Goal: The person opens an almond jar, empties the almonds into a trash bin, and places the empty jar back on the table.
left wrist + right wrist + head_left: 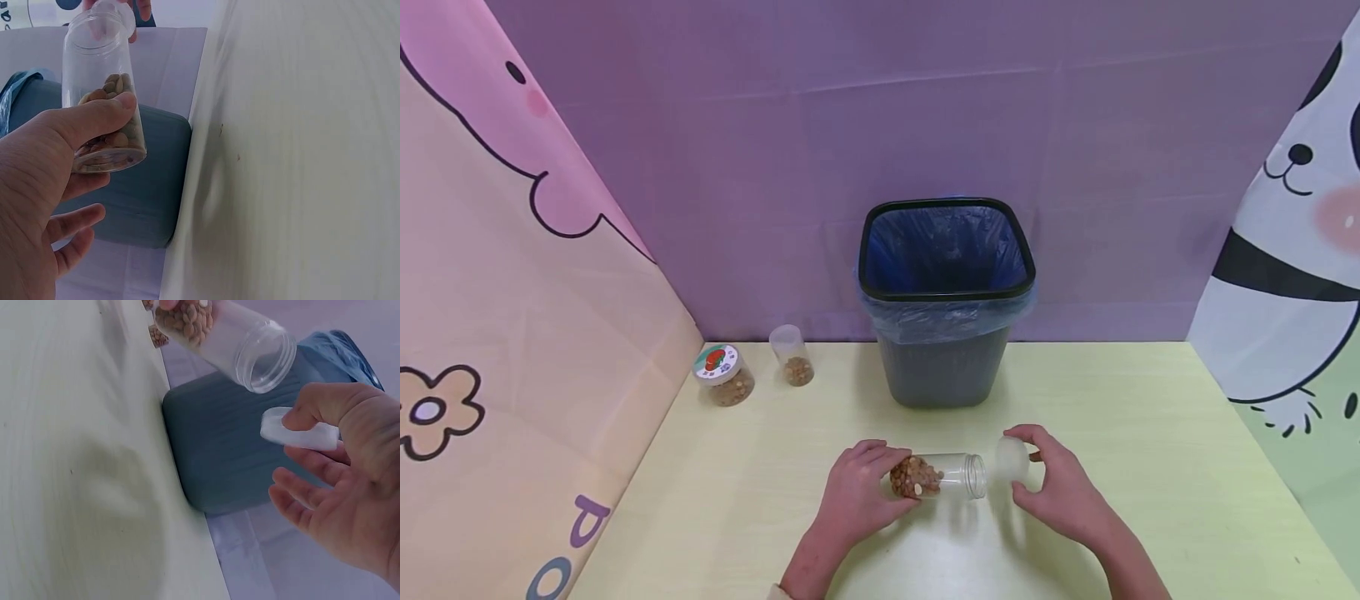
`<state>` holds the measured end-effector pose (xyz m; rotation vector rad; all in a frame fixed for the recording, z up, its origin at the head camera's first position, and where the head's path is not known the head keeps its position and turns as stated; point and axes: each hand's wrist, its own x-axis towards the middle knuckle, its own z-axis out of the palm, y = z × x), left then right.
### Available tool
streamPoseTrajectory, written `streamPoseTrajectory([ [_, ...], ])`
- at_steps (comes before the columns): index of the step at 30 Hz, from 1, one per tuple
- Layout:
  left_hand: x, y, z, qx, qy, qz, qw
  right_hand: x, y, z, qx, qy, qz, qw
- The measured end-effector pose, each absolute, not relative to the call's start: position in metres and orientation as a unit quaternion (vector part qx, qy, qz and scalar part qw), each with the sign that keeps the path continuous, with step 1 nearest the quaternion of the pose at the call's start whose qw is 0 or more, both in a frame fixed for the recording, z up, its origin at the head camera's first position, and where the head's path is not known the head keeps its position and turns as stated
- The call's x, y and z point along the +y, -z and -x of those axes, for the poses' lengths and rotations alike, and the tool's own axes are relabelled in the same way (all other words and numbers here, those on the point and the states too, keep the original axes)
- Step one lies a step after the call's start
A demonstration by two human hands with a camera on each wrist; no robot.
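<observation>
My left hand (863, 492) grips a clear jar (953, 473) round its base end. The jar lies on its side in the head view, its threaded open mouth turned to the right. Brown nuts or beans (914, 477) fill the base end of it. In the left wrist view the thumb crosses the jar's wall over the nuts. My right hand (1060, 487) pinches a translucent white lid (1012, 459) between thumb and fingers, just right of the mouth. A gap separates lid and jar (267, 356) in the right wrist view.
A grey trash bin (943, 367) with a blue liner stands behind the hands against the purple backdrop. Back left are a jar with a printed lid (725, 375) and a small open container (792, 357), both holding brown pieces. Printed cloth walls flank the pale table (700, 517).
</observation>
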<state>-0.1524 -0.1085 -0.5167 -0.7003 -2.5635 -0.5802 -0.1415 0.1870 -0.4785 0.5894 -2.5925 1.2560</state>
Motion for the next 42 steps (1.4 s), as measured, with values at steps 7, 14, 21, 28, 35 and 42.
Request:
streamPoseTrajectory([
  [7,-0.109,0.518,0.152,-0.919,0.206,0.255,0.219,0.195,0.482,0.146,-0.865,-0.431,-0.210,0.150],
  [14,-0.109,0.518,0.151,-0.918,0.211,0.252,0.221,0.196,0.480,0.146,-0.867,-0.420,-0.203,0.174],
  [21,-0.111,0.519,0.151,-0.919,0.203,0.251,0.225,0.202,0.475,0.149,-0.883,-0.405,-0.175,0.158],
  [28,-0.112,0.521,0.150,-0.924,0.209,0.245,0.208,0.217,0.478,0.162,-0.896,-0.380,-0.160,0.167],
  [35,-0.113,0.522,0.148,-0.922,0.213,0.243,0.212,0.237,0.480,0.177,-0.908,-0.364,-0.132,0.161],
  [42,-0.112,0.522,0.146,-0.925,0.215,0.239,0.202,0.259,0.488,0.191,-0.911,-0.372,-0.111,0.137],
])
